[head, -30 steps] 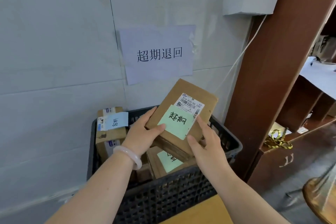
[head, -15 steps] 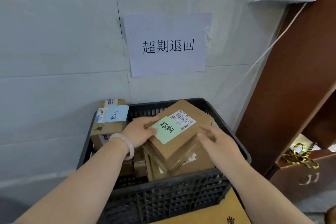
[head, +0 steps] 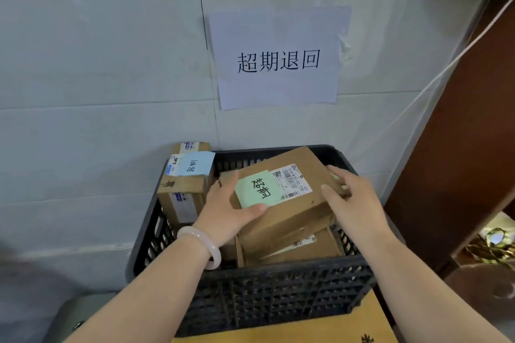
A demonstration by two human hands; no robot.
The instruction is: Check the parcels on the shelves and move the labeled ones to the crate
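Brown cardboard parcel (head: pixel 281 198) lies tilted inside the black plastic crate (head: pixel 278 292), resting on top of another cardboard parcel (head: pixel 292 250) beneath it. On its upper face we note a green handwritten note (head: pixel 257 189) and, just beside it, a white barcode label (head: pixel 292 179).

We record the left hand (head: pixel 225 214) at the parcel's near-left corner: thumb laid across the lower edge of the green note, fingers wrapped around the left side, so this hand grips the parcel. A pale bangle (head: pixel 200 245) sits on the left wrist.

The right hand (head: pixel 354 200) is at the parcel's right end, fingers spread and loosely curved, tips touching the top face and the right edge. It does not close around the parcel; we read it as open, resting in contact.

At the crate's far-left corner a taller cardboard parcel (head: pixel 181 192) stands upright, carrying a blue handwritten note (head: pixel 195 167). It stands just beside the left hand, not touching the held parcel as far as we can tell.

On the white tiled wall (head: pixel 97 78) above the crate hangs a paper sign (head: pixel 278 58) with four printed characters. A brown wooden shelf side (head: pixel 459 147) stands to the right of the crate.
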